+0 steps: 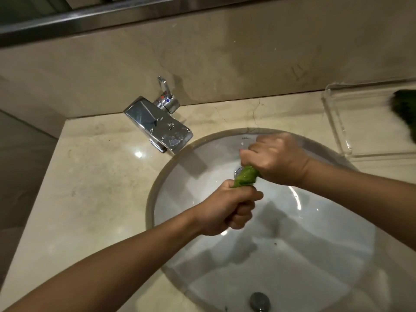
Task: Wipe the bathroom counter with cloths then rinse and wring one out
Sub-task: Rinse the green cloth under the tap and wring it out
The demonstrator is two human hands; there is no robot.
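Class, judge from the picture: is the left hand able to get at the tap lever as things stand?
Probably not yet: the left hand grips the green cloth with the right hand. Nothing blocks the way to the tap lever otherwise.

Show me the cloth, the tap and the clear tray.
cloth [245, 176], head view, twisted green middle.
tap [157, 123], head view, flat top of the spout.
tray [335, 122], head view, clear left rim.

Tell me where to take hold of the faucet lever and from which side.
Probably grip the lever at its free upper tip, coming from above: it stands raised, the wall sits close behind and the spout juts out in front.
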